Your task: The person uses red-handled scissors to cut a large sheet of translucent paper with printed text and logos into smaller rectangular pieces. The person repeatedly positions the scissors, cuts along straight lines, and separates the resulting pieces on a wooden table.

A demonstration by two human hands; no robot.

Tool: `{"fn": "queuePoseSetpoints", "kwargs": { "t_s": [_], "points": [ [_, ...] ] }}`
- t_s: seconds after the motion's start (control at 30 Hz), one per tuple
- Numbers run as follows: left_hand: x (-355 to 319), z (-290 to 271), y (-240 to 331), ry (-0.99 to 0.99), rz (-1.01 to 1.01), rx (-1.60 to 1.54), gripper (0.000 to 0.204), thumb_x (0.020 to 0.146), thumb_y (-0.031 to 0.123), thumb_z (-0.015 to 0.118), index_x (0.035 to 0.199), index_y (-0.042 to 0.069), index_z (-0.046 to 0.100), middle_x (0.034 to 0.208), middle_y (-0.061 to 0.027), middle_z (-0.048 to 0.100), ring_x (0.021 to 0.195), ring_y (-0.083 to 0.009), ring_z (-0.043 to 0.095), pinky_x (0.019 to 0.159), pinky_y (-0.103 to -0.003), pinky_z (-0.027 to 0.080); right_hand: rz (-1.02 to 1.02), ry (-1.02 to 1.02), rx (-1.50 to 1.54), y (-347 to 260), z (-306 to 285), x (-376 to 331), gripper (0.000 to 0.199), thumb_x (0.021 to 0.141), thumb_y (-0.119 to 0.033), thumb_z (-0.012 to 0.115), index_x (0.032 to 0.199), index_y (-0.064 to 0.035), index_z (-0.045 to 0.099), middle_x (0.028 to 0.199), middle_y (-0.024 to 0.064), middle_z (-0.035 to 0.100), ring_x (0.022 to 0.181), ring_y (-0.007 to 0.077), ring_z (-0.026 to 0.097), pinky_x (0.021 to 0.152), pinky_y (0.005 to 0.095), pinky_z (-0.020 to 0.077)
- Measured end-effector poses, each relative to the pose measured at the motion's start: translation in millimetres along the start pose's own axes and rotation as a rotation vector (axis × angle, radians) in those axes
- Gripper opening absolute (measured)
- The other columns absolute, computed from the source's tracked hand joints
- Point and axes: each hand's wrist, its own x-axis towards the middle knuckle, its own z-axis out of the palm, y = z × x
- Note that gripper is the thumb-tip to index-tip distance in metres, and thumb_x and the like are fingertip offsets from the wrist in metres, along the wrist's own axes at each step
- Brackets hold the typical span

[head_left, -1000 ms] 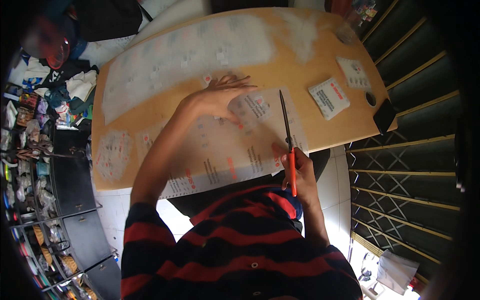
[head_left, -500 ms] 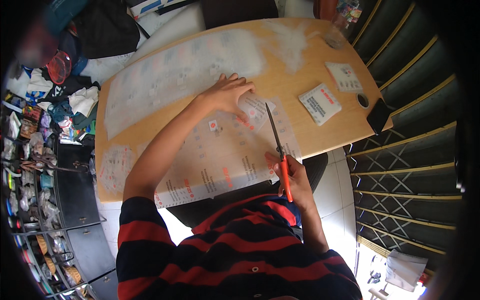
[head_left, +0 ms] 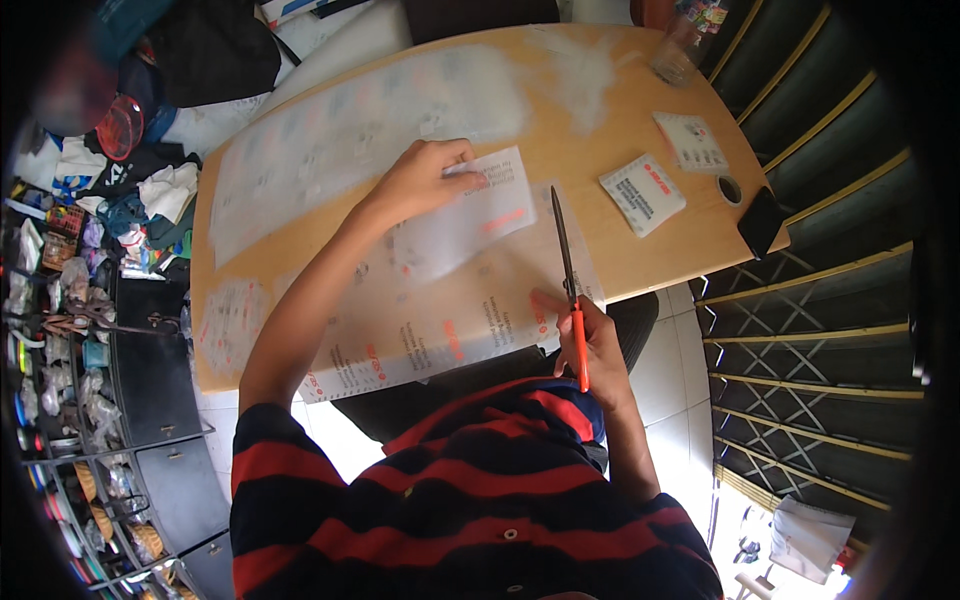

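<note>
Between the thumb and fingers of my left hand [head_left: 432, 178] is the upper edge of a translucent printed sheet piece [head_left: 480, 225], raised over the table. Beneath it lies a larger translucent printed sheet [head_left: 440, 335] that reaches the table's near edge. My right hand [head_left: 600, 345] is closed around the orange-red handles of a pair of scissors [head_left: 565, 250]. Their blades look closed and point away from me, to the right of the raised piece and apart from it. Part of the larger sheet is hidden under the piece and my left forearm.
A long translucent sheet [head_left: 360, 125] covers the table's far left. Small printed pieces [head_left: 230, 320] lie at near left. To the right are two stacks of printed squares [head_left: 642, 197] [head_left: 690, 142], a tape roll [head_left: 730, 190], a black phone [head_left: 762, 222] and a clear jar [head_left: 678, 62].
My left hand has moved left, lifting the printed piece from the larger sheet so more of it shows. My right hand and the scissors have shifted slightly right.
</note>
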Motion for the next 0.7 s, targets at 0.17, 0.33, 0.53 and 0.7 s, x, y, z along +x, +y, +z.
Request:
{"fn": "queuePoseSetpoints", "kwargs": {
  "t_s": [0.17, 0.33, 0.53, 0.7],
  "points": [
    [-34.7, 3.1, -3.3, 0.068, -0.083, -0.128, 0.016, 0.094, 0.018, 0.065, 0.097, 0.003, 0.06, 0.062, -0.004, 0.06, 0.051, -0.009, 0.051, 0.052, -0.026, 0.041, -0.035, -0.083, -0.073, -8.4, 1.6, -8.1, 0.05, 0.098, -0.048, 0.055, 0.095, 0.0016, 0.048, 0.11, 0.0192, 0.068, 0.049, 0.0056, 0.052, 0.045, 0.0215, 0.0485],
    [-40.8, 29.6, -47.9, 0.094, 0.094, -0.233, 0.017, 0.095, 0.021, 0.066, 0.096, 0.004, 0.063, 0.06, -0.0011, 0.058, 0.05, -0.0071, 0.049, 0.049, -0.025, 0.036, -0.069, -0.291, -0.278, 4.8, -7.8, -29.2, 0.057, 0.095, -0.053, 0.056, 0.099, 0.0032, 0.055, 0.085, 0.0123, 0.063, 0.068, 0.0211, 0.062, 0.064, 0.034, 0.0492],
    [-37.9, 50.6, -66.3, 0.095, 0.044, -0.433, 0.021, 0.094, 0.025, 0.069, 0.091, 0.004, 0.065, 0.056, 0.0017, 0.055, 0.049, -0.0036, 0.046, 0.048, -0.025, 0.034, 0.195, -0.406, -0.472, 10.2, -10.0, -55.7, 0.05, 0.099, -0.05, 0.049, 0.091, -0.0001, 0.052, 0.072, 0.0146, 0.058, 0.072, 0.0349, 0.063, 0.068, 0.0424, 0.0473],
    [-40.5, 43.5, -67.0, 0.017, 0.07, -0.43, 0.019, 0.094, 0.023, 0.069, 0.093, 0.004, 0.065, 0.06, 0.0026, 0.058, 0.051, -0.0019, 0.047, 0.048, -0.023, 0.034, 0.134, -0.359, -0.553, 15.3, 0.5, -55.7, 0.04, 0.098, -0.039, 0.054, 0.091, 0.0012, 0.053, 0.07, 0.0173, 0.058, 0.071, 0.0403, 0.06, 0.066, 0.0441, 0.0465]
  ]
}}
